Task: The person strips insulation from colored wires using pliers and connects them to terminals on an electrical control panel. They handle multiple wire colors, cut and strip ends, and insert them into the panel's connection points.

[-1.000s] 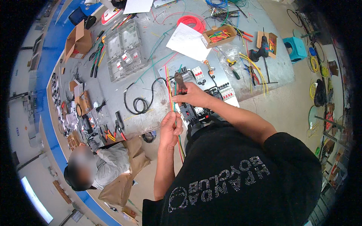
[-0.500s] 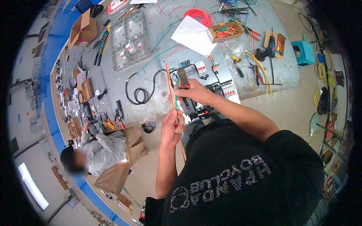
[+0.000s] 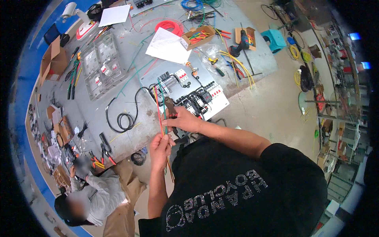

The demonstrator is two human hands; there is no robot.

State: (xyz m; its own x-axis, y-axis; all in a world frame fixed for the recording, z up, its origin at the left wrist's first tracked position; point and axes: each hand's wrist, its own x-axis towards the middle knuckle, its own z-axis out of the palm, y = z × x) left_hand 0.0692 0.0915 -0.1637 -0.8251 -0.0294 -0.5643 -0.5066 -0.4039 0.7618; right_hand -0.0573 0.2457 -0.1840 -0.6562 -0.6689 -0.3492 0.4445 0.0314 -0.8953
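In my left hand (image 3: 160, 148), fingers closed, is a small bundle of coloured wires (image 3: 158, 106). Red, yellow and green strands run up toward the components on a white mounting plate (image 3: 218, 109), and their lower ends hang below my hand. My right hand (image 3: 183, 119) grips a pair of pliers (image 3: 169, 103) with a dark, worn head, close beside the wires. Its fingertips lie by the strands; whether they pinch them too is hard to see. A row of breakers with red switches (image 3: 215, 92) sits on the plate, among black devices and black cables.
A looped black cable (image 3: 125, 121) and a grey enclosure (image 3: 103, 67) lie to the left. Beyond the plate are paper sheets (image 3: 167, 45), a red wire coil (image 3: 169, 28), a box of wires (image 3: 198, 37) and a drill (image 3: 241, 45). Another person (image 3: 94, 193) works at lower left.
The whole view has shifted, so the bench sits farther left. Both hands, with the wires and pliers, have come nearer to me, away from the plate's components.
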